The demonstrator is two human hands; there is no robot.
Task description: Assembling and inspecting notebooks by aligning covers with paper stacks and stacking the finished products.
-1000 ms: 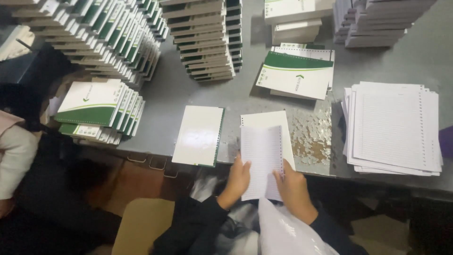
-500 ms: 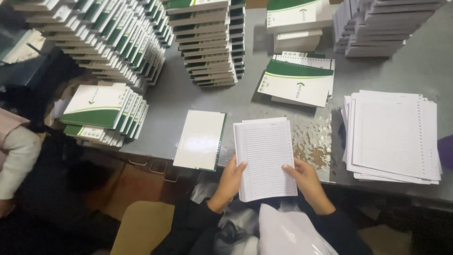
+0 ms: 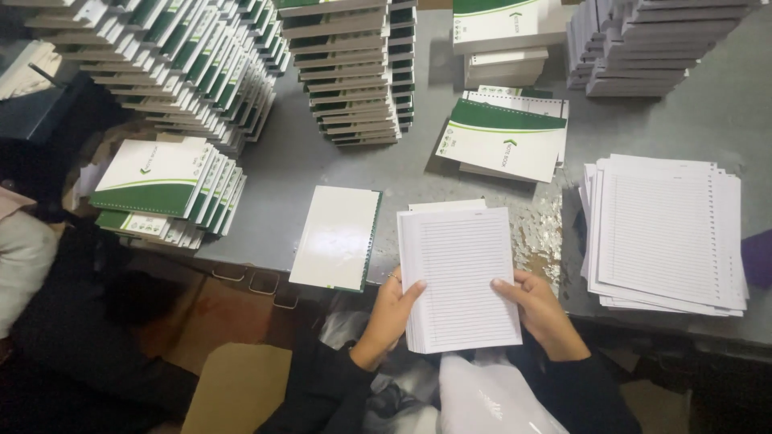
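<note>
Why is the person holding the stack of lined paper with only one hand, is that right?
Not quite: both hands hold it. The head view shows the left hand on one edge of the stack of lined paper and the right hand on the other.

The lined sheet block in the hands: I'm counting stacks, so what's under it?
Under the lined sheet block, a white sheet edge shows on the grey table. Anything beneath is covered.

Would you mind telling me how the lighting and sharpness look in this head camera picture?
Head view: even, dim light; ruled lines on the sheet stack held by the left hand and right hand are sharp; soft glare on the white booklet; lower left falls into deep shadow.
</note>
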